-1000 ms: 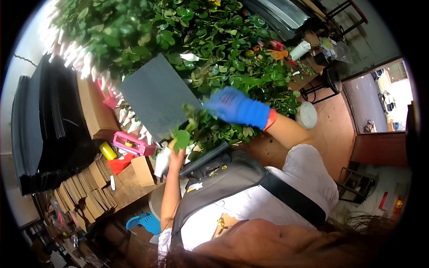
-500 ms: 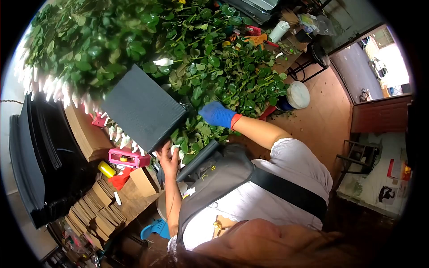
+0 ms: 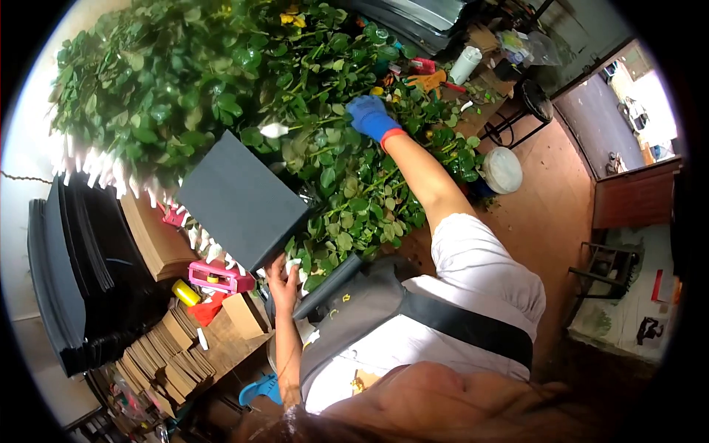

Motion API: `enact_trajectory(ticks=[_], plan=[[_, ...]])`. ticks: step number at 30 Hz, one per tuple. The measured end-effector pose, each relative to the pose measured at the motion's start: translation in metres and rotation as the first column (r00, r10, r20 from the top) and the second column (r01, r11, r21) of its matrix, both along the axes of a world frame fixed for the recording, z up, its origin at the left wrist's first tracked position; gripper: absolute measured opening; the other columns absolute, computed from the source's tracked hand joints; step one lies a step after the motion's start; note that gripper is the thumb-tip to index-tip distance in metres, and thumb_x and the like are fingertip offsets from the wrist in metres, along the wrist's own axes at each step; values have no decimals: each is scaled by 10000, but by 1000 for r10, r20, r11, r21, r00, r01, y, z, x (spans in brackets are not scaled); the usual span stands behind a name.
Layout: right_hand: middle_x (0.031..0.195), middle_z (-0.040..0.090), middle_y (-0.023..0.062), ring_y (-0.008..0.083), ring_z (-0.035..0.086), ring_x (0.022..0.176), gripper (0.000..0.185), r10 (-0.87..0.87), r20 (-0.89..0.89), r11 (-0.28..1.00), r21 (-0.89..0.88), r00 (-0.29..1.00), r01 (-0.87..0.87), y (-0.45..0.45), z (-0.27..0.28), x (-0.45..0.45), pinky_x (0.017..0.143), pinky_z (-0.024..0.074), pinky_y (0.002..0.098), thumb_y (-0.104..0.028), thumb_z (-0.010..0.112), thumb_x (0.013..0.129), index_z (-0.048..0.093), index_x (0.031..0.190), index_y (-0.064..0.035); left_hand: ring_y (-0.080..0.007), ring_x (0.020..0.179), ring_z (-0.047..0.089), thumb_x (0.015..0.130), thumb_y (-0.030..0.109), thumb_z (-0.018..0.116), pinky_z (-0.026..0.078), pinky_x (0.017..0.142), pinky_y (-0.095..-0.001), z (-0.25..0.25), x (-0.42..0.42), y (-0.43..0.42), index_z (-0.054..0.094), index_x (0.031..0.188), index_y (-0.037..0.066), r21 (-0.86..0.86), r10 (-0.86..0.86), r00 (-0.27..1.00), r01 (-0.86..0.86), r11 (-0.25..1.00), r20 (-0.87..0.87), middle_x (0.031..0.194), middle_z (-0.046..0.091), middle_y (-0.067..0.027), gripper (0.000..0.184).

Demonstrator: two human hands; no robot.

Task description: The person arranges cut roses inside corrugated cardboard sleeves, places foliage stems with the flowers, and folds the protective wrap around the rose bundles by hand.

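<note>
Lying around gloved right hand [image 3: 371, 118], leafy stems [image 3: 369, 199], densely piled

Wooden tabletop [image 3: 223, 345], leafy stems [image 3: 369, 196], cardboard stacks [image 3: 159, 356], pink holder [image 3: 209, 272]

- The leafy stems [image 3: 185, 81] are spread in front, their covered heads [image 3: 96, 168] being turned left.
- The panel [image 3: 240, 203] is set at the heap's near left part.
- The left hand [image 3: 283, 286] is placed at the panel's near corner; the right hand [image 3: 369, 118] is laid farther off, among the leaves.
- The holder [image 3: 221, 278], the cylinder [image 3: 186, 293] and the cloth [image 3: 207, 310] are grouped on the table [image 3: 227, 348], left of the left hand.
- Cardboard pieces [image 3: 159, 354] are stacked nearer, with dark sheets [image 3: 81, 273] placed beyond them, far left.
- The bucket [image 3: 503, 170] is positioned right of the stems, with the stool [image 3: 535, 102] behind it.
</note>
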State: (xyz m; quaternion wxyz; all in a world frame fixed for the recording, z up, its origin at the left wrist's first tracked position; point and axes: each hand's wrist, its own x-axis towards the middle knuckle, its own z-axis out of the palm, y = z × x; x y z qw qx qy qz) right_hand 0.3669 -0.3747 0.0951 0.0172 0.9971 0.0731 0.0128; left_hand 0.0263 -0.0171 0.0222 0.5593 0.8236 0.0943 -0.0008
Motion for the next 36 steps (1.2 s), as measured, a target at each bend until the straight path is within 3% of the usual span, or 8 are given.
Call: enact_trajectory(ticks=[4, 8, 9, 15, 18, 19, 24, 36], plan=[[1236, 640, 75, 298, 572, 1200, 366, 92, 747, 870, 261, 658, -418, -1, 67, -16, 1055, 418, 473, -181, 777, 715, 686, 1063, -112, -231, 1155, 588, 904, 100, 741, 476, 1000, -338, 4, 0, -3, 572, 1330, 32, 29, 18, 999, -17, 999, -42, 1263, 561, -136, 463], [1025, 686, 145, 363, 632, 975, 254, 118, 632, 805, 390, 766, -447, -20, 72, 15, 892, 513, 442, -87, 720, 707, 710, 960, -74, -225, 1049, 617, 888, 96, 749, 523, 888, -326, -21, -2, 8, 602, 1294, 39, 22, 9, 1000, -9, 1000, 27, 1238, 574, -147, 435], [1017, 696, 134, 353, 650, 962, 259, 103, 846, 774, 263, 524, -577, -10, 107, -8, 876, 522, 430, -106, 713, 732, 716, 990, -81, -219, 1053, 618, 896, 101, 740, 525, 883, -328, -30, 3, 14, 596, 1301, 41, -35, 4, 999, -3, 999, 44, 1217, 586, -145, 434], [1218, 666, 163, 344, 624, 1146, 376, 581, 610, 605, 119, 539, -787, 21, 155, -88, 1016, 481, 427, -128, 681, 852, 643, 1205, -6, -213, 1045, 630, 898, 191, 757, 549, 863, -343, -26, -6, 13, 563, 1258, -6, -26, 41, 992, -44, 999, -115, 1156, 608, -170, 453], [934, 649, 65, 305, 621, 849, 448, 788, 351, 506, 100, 506, -857, 57, 138, -148, 748, 522, 429, -72, 731, 710, 674, 1145, -163, -236, 1016, 632, 880, 220, 765, 544, 852, -332, 27, 6, 6, 533, 1286, 15, -64, -23, 897, -6, 998, -441, 1136, 601, -165, 510], [977, 646, 62, 302, 614, 903, 435, 817, 221, 533, 61, 532, -844, 59, 120, -159, 800, 515, 427, -96, 753, 707, 667, 1127, -169, -262, 1043, 644, 856, 222, 773, 539, 874, -357, -36, -3, 11, 516, 1293, 32, 257, -27, 998, 11, 966, 59, 1164, 617, -153, 541], [868, 658, 74, 311, 641, 820, 268, 696, 14, 718, -7, 718, -696, 62, -9, -171, 709, 507, 448, -182, 713, 786, 694, 1054, -175, -289, 1017, 675, 813, 170, 787, 532, 839, -378, -25, -2, 9, 553, 1234, 41, 228, 13, 998, -27, 973, 61, 1080, 678, -156, 498], [989, 684, 134, 329, 672, 902, 462, 663, 69, 748, -102, 745, -656, 71, 2, -188, 793, 536, 458, -247, 652, 840, 586, 1290, -166, -399, 1093, 570, 833, 208, 752, 474, 926, -447, -23, 3, 5, 572, 1181, 33, 192, 47, 974, -91, 977, 221, 1163, 561, -206, 429]])
